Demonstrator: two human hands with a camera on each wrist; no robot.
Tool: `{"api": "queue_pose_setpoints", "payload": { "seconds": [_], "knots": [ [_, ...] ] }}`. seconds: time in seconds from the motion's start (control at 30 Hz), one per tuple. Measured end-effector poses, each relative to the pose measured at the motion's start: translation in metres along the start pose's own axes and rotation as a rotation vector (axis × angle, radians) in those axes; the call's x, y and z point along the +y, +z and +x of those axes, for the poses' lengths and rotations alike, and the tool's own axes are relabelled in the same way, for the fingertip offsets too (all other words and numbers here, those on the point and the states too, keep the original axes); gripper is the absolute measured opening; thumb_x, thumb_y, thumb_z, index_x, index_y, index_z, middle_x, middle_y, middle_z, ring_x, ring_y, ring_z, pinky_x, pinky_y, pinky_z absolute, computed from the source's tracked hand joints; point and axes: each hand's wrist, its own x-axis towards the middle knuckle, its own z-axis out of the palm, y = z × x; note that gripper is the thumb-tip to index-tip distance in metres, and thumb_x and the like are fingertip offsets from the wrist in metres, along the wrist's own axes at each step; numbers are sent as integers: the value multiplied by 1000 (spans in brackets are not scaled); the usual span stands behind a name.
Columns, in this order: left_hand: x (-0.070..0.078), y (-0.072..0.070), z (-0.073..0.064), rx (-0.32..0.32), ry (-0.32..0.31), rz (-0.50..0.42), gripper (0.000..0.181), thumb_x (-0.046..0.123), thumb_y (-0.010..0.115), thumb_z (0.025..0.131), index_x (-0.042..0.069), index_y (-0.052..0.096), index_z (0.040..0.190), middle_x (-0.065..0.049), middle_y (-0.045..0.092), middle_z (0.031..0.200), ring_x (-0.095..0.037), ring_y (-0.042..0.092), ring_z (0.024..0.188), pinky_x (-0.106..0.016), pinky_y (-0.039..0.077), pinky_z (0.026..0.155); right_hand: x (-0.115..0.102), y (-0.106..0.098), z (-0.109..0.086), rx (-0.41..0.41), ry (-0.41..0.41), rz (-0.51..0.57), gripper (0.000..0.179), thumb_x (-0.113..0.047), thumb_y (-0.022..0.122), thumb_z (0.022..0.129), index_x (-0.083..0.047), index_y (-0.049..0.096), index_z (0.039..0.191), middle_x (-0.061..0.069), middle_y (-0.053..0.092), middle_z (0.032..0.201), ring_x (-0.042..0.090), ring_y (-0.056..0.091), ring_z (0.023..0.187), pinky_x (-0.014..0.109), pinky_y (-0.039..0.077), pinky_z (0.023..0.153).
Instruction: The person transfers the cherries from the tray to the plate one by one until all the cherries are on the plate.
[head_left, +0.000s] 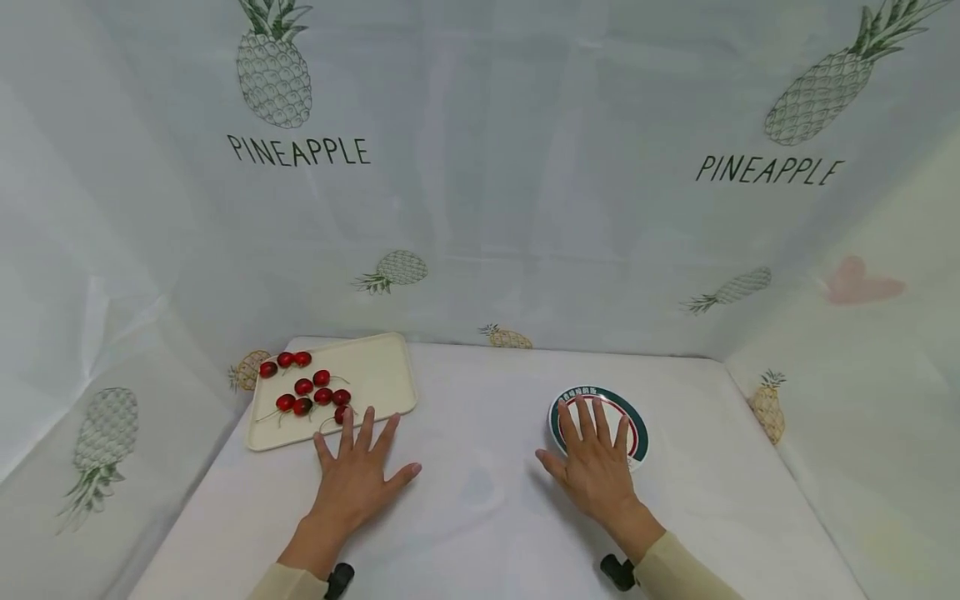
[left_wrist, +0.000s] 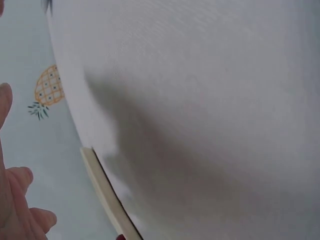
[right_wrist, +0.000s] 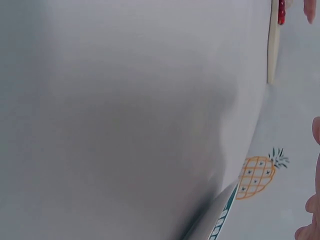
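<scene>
My left hand [head_left: 356,487] is spread with straight fingers in the head view, its fingertips overlapping the near edge of a cream tray [head_left: 382,367]. Several dark red cherries [head_left: 323,396] with thin stems lie in the left and middle of that tray. On the right, my right hand [head_left: 596,475] has its fingers spread too and covers part of a round white plate [head_left: 637,425] with a green lettered rim and a red ring. Neither hand holds anything. In the left wrist view, the tray's side [left_wrist: 112,200] shows beside the fingers [left_wrist: 20,175]. The plate's rim [right_wrist: 224,215] appears in the right wrist view.
A white cloth [head_left: 480,500] covers the table. Pale curtains [head_left: 510,167] printed with pineapples stand behind it and at both sides. A dark wrist camera [head_left: 618,573] sits at the right sleeve, another [head_left: 341,579] at the left.
</scene>
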Motion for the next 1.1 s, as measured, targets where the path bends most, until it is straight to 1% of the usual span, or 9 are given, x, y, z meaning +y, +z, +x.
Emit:
{"api": "queue_pose_setpoints", "payload": {
  "seconds": [0.1,0.2,0.4,0.53,0.63,0.77,0.83,1.0,1.1],
  "knots": [
    [-8,-3,-1,2,-24,4,89,76,55,95,23,37,165,-24,24,172,-54,7,159,-87,-2,112,-9,3,6,-7,-13,12,85,-62,62,98,-9,42,161,21,33,170,44,20,160,75,11,122],
    [-22,-8,0,17,-57,0,86,73,52,98,21,36,165,-26,24,171,-56,7,159,-88,-3,110,-23,5,17,-53,-27,30,84,-60,59,101,-7,38,163,21,28,172,43,16,162,71,10,125],
    [-74,-24,6,55,-166,-17,84,64,46,106,6,30,165,-37,19,167,-62,4,155,-90,-7,106,-72,14,53,-134,-128,74,79,-57,51,106,-7,33,165,18,25,174,40,17,162,65,15,127],
    [-110,-36,12,22,-260,-65,93,67,37,107,-3,20,164,-45,8,164,-66,-4,153,-91,-10,103,-109,26,80,-171,-231,64,78,-60,44,108,-9,30,166,15,24,174,37,18,163,62,17,127],
    [-129,-39,13,2,-308,-81,101,70,34,106,-11,13,162,-49,5,161,-68,-5,151,-92,-9,102,-135,34,96,-221,-289,39,78,-61,41,108,-11,27,167,13,23,175,34,17,163,59,19,128],
    [-142,-35,8,-18,-365,-80,108,68,37,106,-23,10,156,-52,5,159,-69,-2,150,-91,-5,104,-162,46,110,-306,-323,28,79,-61,42,108,-12,26,168,10,21,176,30,17,164,55,21,129],
    [-145,-31,7,-50,-401,-77,111,69,38,105,-27,9,153,-53,3,158,-70,-2,149,-91,-4,104,-172,54,115,-336,-327,24,79,-62,44,107,-13,27,167,8,22,176,28,18,164,53,22,129],
    [-156,-28,11,-142,-493,-81,121,74,40,101,-30,3,150,-54,-4,157,-68,-6,150,-88,-3,109,-188,69,120,-411,-353,3,81,-64,39,108,-13,24,168,3,20,177,22,16,164,48,20,130],
    [-162,-27,15,-177,-520,-97,126,79,38,99,-30,0,150,-55,-7,156,-68,-8,149,-87,-3,111,-194,70,122,-441,-367,-27,83,-67,35,107,-12,23,169,2,19,177,19,14,164,45,18,131]
  ]
}}
